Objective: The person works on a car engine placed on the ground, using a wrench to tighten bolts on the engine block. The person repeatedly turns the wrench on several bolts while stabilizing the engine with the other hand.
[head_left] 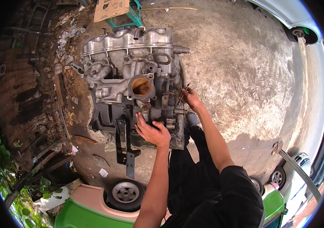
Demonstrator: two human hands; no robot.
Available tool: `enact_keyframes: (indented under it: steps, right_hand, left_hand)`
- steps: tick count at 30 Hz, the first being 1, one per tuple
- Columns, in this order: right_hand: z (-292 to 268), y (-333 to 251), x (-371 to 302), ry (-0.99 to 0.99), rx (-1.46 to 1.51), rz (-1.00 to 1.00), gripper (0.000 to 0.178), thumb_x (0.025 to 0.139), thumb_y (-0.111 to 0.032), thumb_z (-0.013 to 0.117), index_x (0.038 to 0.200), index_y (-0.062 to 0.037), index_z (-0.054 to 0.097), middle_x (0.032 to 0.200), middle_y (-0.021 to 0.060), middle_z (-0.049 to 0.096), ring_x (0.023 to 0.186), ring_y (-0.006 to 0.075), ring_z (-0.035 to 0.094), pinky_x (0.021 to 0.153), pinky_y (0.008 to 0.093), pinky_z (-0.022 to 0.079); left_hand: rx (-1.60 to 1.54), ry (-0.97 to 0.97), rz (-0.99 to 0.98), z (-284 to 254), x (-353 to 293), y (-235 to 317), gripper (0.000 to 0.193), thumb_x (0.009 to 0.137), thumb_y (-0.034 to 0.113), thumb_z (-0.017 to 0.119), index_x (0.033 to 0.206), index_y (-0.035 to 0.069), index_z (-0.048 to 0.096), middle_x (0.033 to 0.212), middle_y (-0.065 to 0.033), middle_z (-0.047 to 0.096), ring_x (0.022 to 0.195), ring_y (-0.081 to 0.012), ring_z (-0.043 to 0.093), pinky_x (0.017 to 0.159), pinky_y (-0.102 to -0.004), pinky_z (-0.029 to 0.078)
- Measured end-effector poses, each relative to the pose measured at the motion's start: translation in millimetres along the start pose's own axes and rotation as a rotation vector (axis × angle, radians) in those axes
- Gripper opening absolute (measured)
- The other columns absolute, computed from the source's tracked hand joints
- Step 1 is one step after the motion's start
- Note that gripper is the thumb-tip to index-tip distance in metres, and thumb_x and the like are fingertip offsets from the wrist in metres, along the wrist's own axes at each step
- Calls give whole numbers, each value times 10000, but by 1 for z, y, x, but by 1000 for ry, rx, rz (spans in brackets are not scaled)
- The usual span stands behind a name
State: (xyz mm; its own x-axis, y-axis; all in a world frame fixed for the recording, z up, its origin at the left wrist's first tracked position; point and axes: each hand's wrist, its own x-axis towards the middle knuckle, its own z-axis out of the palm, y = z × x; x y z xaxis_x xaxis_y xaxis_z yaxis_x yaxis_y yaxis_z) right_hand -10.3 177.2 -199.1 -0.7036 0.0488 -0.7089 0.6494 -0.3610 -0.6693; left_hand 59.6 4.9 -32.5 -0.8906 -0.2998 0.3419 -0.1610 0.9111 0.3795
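Observation:
A grey metal car engine [131,76] stands in front of me, with a ribbed valve cover [128,45] along its far side. On its near side, my left hand [152,133] lies with fingers apart, fingertips touching the engine below a round intake opening [141,86] that is rusty brown inside. My right hand [191,99] is closed at the engine's right side, pinching a thin dark rod-like tool [181,99]; its exact kind cannot be made out. Left of my left hand, a black metal bracket [122,142] sticks out toward me.
Beyond the engine is a green plastic stool [133,17] with cardboard [110,8] on it. Debris and wooden boards [59,89] line the left. A green and pink car [90,205] stands close behind me, and a pale vehicle [287,15] is at far right.

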Motion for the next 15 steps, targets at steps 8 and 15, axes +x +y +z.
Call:
enact_keyframes:
  steps: [8,15]
  right_hand:
    - [8,-8,22,-87,-382,-7,430,998,-329,616,1128,79,574,810,161,670,612,202,650,538,340,506]
    - [15,-25,23,-126,-379,108,415,985,-245,636,1129,124,509,802,215,670,635,272,698,495,375,586]
  left_hand:
    - [-8,-8,-3,-2,1,0,550,973,222,387,1457,-38,361,1471,-200,468,1282,-442,490,1113,-583,299]
    - [-4,-2,-9,0,0,0,525,984,235,376,1440,-26,378,1462,-204,474,1302,-423,491,1112,-595,307]
